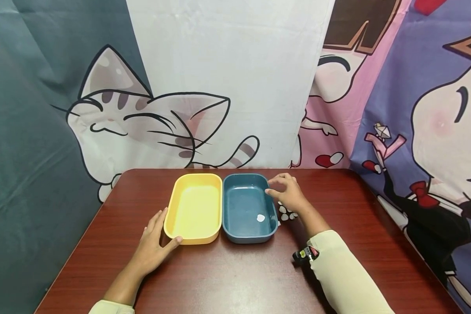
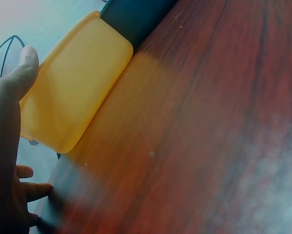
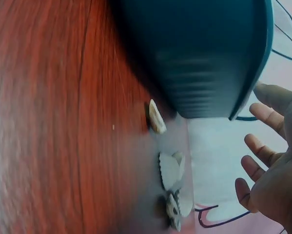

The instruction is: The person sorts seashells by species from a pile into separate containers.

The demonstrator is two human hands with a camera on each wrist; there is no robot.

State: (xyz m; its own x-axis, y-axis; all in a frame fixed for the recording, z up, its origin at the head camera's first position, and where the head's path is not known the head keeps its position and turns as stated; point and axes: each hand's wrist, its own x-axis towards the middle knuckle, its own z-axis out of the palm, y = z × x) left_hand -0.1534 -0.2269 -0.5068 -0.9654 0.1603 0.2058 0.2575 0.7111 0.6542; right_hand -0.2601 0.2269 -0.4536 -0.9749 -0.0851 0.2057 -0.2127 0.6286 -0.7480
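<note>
A yellow tray (image 1: 193, 240) and a dark blue tray (image 1: 249, 239) stand side by side on the table. My left hand (image 1: 154, 247) rests against the yellow tray's near left corner, thumb at the rim and fingers spread along its side. One white seashell (image 1: 261, 217) lies inside the blue tray. Over that tray's right rim hovers my right hand (image 1: 288, 192), its fingers loosely spread with nothing between them. Several ridged white seashells (image 3: 169, 170) lie on the table just right of the blue tray, below my right hand. The yellow tray shows no contents.
The brown wooden table (image 1: 235, 279) ends at a cartoon-printed cloth (image 1: 235, 65) hanging behind it. A small dark device (image 1: 306, 254) sits at my right wrist, by the sleeve cuff.
</note>
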